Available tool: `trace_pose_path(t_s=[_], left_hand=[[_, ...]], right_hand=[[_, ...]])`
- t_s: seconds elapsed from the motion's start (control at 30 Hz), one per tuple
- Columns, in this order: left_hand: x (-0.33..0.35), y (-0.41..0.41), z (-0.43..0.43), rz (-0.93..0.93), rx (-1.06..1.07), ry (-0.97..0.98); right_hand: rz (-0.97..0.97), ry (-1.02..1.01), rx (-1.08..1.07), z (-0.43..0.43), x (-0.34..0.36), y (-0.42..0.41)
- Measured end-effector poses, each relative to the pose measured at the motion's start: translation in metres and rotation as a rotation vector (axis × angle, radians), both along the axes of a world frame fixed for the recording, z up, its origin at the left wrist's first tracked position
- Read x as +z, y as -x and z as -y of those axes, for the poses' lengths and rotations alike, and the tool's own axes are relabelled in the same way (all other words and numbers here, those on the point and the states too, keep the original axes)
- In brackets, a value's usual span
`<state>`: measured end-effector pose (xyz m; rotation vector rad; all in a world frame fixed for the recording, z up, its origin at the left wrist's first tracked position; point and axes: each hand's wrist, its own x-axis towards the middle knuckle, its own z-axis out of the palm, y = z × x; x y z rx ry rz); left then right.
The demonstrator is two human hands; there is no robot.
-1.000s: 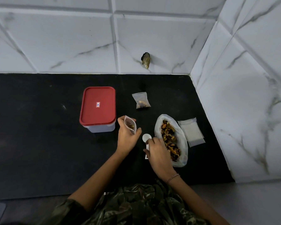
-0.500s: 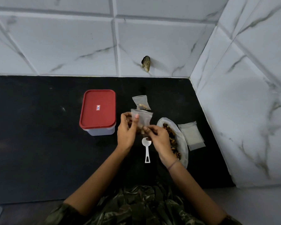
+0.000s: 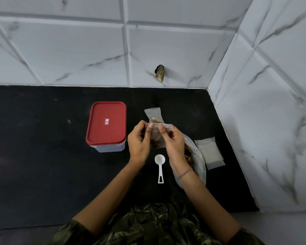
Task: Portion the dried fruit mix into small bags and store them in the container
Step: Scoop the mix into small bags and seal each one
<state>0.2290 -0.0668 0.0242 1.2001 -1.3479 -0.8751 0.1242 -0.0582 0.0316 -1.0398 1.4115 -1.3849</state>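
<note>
A small clear bag (image 3: 157, 137) with dried fruit in its lower part is held upright above the black counter. My left hand (image 3: 139, 142) and my right hand (image 3: 173, 142) both pinch its top strip between thumb and fingers. Behind it lies a filled small bag (image 3: 153, 115) flat on the counter. The big open bag of dried fruit mix (image 3: 195, 156) lies to the right, partly hidden by my right wrist. A container with a red lid (image 3: 106, 124) stands shut to the left. A white scoop (image 3: 160, 165) lies on the counter below my hands.
A stack of empty small bags (image 3: 210, 152) lies right of the fruit bag. Marble-look tiled walls (image 3: 263, 103) close the back and right sides of the black counter (image 3: 34, 147). A dark hole (image 3: 159, 72) marks the back wall.
My right hand let go of the scoop, which now lies on the counter, and came up to the small bag. Both hands now pinch the bag's top.
</note>
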Motion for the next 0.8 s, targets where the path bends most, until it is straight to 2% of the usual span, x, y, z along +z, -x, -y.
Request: trace_pose_path(t_s=[0.27, 0.47, 0.8], left_hand=[[0.006, 0.002, 0.009, -0.172, -0.085, -0.065], [0.006, 0.002, 0.013, -0.252, -0.063, -0.107], [0.011, 0.010, 0.013, -0.340, -0.051, -0.125]], right_hand=[[0.124, -0.035, -0.107, 0.013, 0.000, -0.001], [0.200, -0.048, 0.041, 0.017, 0.000, 0.003], [0.079, 0.097, 0.047, 0.016, 0.001, 0.005]])
